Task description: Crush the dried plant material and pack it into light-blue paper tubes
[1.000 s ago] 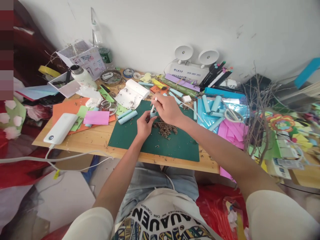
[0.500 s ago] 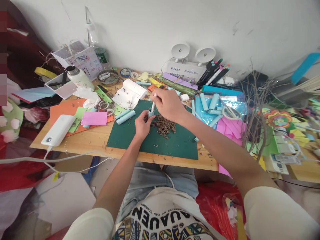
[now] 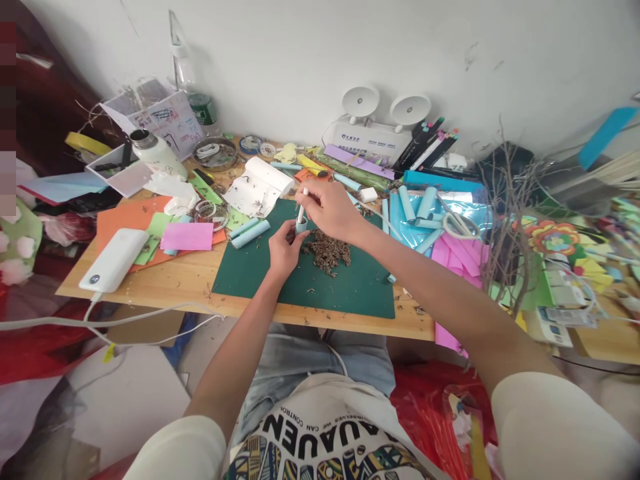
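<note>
My left hand (image 3: 285, 251) is closed around a short light-blue paper tube (image 3: 301, 225), held upright over the green cutting mat (image 3: 260, 273). My right hand (image 3: 330, 208) grips a thin white stick (image 3: 301, 212), perhaps a pen, from above. Its lower end is inside the tube's open top. Just right of the tube lies a heap of brown dried plant bits (image 3: 329, 253), partly behind my right hand. Two rolled light-blue paper tubes (image 3: 251, 235) rest at the mat's upper left.
A white power bank (image 3: 114, 260) with a cable lies at left. Scissors (image 3: 461, 225) and blue tubes sit on a plastic sheet at right, beside bare twigs (image 3: 515, 220). Behind stand a twin-lamp emergency light (image 3: 373, 139), black markers (image 3: 423, 147) and a white flask (image 3: 156, 153).
The white stick has tilted and shifted slightly left at its top, still in the tube. My right hand has moved a little left with it; my left hand stays put.
</note>
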{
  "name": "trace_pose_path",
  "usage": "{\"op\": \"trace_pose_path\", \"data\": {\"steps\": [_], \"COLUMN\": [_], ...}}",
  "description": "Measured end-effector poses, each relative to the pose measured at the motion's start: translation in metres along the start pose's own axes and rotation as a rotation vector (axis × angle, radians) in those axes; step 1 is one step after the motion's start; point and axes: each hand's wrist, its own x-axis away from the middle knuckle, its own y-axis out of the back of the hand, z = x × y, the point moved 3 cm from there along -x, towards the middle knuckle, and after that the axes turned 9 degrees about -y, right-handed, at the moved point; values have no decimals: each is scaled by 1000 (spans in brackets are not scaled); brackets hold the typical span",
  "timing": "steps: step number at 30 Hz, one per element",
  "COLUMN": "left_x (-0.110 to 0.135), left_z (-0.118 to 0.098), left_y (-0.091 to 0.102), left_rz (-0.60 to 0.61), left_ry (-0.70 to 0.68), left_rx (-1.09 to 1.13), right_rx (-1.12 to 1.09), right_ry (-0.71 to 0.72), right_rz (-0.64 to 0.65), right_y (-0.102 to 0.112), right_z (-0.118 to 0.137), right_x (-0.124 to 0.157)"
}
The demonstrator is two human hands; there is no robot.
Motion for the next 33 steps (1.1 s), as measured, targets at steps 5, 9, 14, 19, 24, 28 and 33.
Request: {"op": "trace_pose_path", "data": {"steps": [5,9,14,19,24,28,33], "left_x": [0,0,-1,0,0,0,0], "left_z": [1,1,-2,-3,-3,-4,-4], "left_y": [0,0,1,2,1,2,1], "left_rz": [-13,-13,-2,-6,10,5,7], "left_ry": [-3,3,-15,-21,-18,-16,-14], "left_rx": [7,2,-11,-30,-2,-38,-22], "right_rx": [36,79,93,57,114,149,152], "right_ry": [-25,-7,20,1,3,-17,-28], "right_rz": [-47,-78,-75,-87,-79,-106,-131], "right_y": [3,0,-5,-7,-10,-8,-5], "right_z": [-4,-8,-6,-4,-2,-2,-4], "right_x": [1,4,10,15,19,17,11]}}
